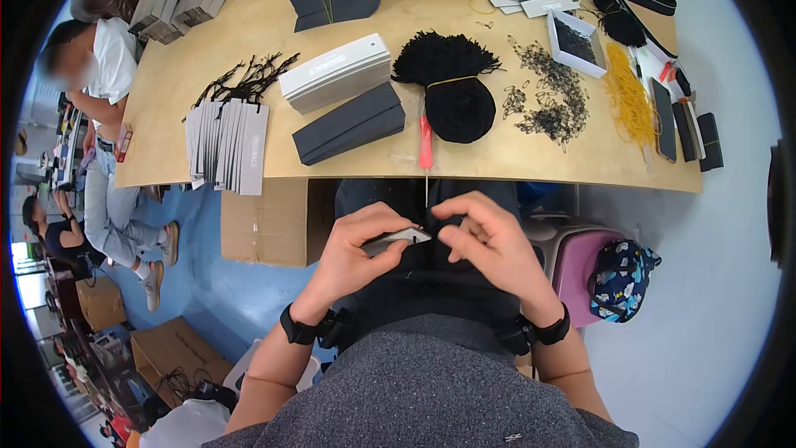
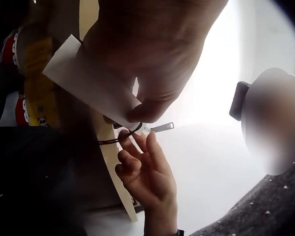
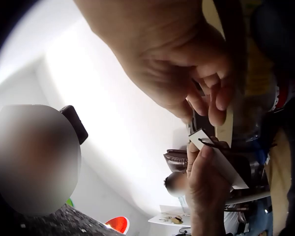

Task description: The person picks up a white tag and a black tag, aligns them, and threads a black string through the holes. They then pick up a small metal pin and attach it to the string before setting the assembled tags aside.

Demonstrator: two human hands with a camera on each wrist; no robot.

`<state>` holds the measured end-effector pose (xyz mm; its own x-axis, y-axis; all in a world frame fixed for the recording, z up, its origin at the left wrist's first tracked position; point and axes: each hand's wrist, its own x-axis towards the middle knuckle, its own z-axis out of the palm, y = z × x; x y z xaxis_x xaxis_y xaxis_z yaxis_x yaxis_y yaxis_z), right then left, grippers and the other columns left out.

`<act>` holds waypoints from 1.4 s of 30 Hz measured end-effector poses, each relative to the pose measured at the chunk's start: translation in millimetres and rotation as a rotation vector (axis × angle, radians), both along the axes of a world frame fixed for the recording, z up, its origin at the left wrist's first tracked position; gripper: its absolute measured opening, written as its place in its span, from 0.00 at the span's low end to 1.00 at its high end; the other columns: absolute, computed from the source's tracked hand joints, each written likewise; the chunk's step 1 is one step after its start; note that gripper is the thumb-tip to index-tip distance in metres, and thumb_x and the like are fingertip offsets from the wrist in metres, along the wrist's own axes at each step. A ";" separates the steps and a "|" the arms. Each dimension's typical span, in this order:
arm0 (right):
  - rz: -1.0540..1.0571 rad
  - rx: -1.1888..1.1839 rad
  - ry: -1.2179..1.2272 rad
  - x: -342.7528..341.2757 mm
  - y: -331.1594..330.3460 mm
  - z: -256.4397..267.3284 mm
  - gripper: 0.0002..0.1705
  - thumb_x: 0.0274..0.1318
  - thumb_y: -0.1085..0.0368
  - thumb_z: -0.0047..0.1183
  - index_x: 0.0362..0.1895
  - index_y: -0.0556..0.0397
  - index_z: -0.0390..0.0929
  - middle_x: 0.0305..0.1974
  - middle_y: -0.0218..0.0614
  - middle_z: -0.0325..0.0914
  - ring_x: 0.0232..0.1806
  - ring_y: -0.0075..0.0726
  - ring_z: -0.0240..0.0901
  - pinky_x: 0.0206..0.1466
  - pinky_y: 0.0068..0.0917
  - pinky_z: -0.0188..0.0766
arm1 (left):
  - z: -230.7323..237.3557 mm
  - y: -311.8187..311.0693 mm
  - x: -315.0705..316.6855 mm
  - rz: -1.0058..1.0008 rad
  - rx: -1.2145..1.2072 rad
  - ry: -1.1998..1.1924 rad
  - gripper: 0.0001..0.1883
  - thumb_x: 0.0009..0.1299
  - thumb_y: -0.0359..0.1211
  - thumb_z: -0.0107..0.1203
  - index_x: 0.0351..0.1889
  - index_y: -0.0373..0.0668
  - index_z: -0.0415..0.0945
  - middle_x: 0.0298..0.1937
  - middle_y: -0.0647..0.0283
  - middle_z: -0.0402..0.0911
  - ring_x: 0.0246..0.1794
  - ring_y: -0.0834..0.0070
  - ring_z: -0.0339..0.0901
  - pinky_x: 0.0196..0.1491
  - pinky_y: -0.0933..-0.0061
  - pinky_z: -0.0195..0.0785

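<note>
My left hand point(image 1: 358, 242) grips a pale paper hang tag point(image 1: 394, 240) between thumb and fingers, above the lap and just off the table's front edge. A thin dark cord point(image 2: 109, 142) runs from the hole at the tag's end. Close by that end is my right hand point(image 1: 491, 242), its fingers loosely bent, thumb and forefinger apart; no thing shows between them in the right wrist view. The cord passes across its fingertips in the left wrist view. A red-handled tool point(image 1: 425, 145) lies on the table, its thin metal shaft sticking out past the edge toward the hands.
Corded tags point(image 1: 225, 145) lie at left on the table point(image 1: 531, 168). Beside them are white tags point(image 1: 336, 75), black tags point(image 1: 348, 124) and a bundle of black cords point(image 1: 460, 108). Rightward lie small pins point(image 1: 551, 91) and yellow rubber bands point(image 1: 628, 95). A person point(image 1: 108, 75) sits at left.
</note>
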<state>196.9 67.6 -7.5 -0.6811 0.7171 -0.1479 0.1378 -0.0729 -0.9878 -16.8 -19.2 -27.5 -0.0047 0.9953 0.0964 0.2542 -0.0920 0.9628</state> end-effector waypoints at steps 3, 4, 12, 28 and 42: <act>-0.027 -0.064 0.049 -2.2 5.8 7.8 0.15 0.66 0.66 0.56 0.52 0.60 0.77 0.41 0.33 0.71 0.28 0.18 0.71 0.32 0.19 0.69 | 9.2 1.6 -0.9 -0.025 0.008 0.047 0.13 0.59 0.19 0.60 0.42 0.36 0.82 0.36 0.60 0.81 0.35 0.70 0.78 0.38 0.73 0.70; -0.030 -0.062 0.049 -2.9 7.5 10.7 0.15 0.66 0.66 0.56 0.52 0.60 0.77 0.41 0.33 0.71 0.28 0.18 0.71 0.32 0.19 0.69 | 10.5 2.1 -0.7 -0.028 0.011 0.047 0.13 0.59 0.19 0.60 0.42 0.36 0.82 0.36 0.60 0.81 0.35 0.70 0.78 0.38 0.73 0.70; 0.071 -0.653 0.343 -7.0 11.5 -3.3 0.14 0.72 0.61 0.50 0.35 0.57 0.77 0.24 0.26 0.68 0.21 0.15 0.59 0.25 0.17 0.56 | 15.0 5.2 -5.6 -0.040 -0.029 0.101 0.10 0.61 0.19 0.59 0.42 0.34 0.80 0.36 0.60 0.78 0.37 0.73 0.78 0.41 0.75 0.70; 0.103 0.178 -0.147 -10.7 -0.2 -3.6 0.13 0.54 0.60 0.66 0.39 0.56 0.86 0.21 0.32 0.76 0.21 0.26 0.70 0.27 0.25 0.65 | 17.5 10.6 -6.7 -0.034 -0.260 -0.392 0.09 0.68 0.18 0.56 0.46 0.33 0.80 0.41 0.68 0.74 0.43 0.83 0.74 0.48 0.81 0.67; 0.062 -0.045 0.001 -13.0 -13.2 -6.0 0.11 0.53 0.67 0.68 0.38 0.56 0.80 0.21 0.22 0.67 0.22 0.13 0.60 0.26 0.18 0.58 | 16.0 10.3 -6.8 -0.057 -0.259 -0.432 0.15 0.65 0.16 0.56 0.48 0.35 0.82 0.44 0.65 0.78 0.46 0.79 0.75 0.52 0.77 0.68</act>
<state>183.9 54.4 -13.5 -0.7243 0.6660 -0.1786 0.1426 -0.1088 -0.9838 -23.6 -8.9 -11.5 0.0656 0.9862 -0.1520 -0.1713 0.1612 0.9720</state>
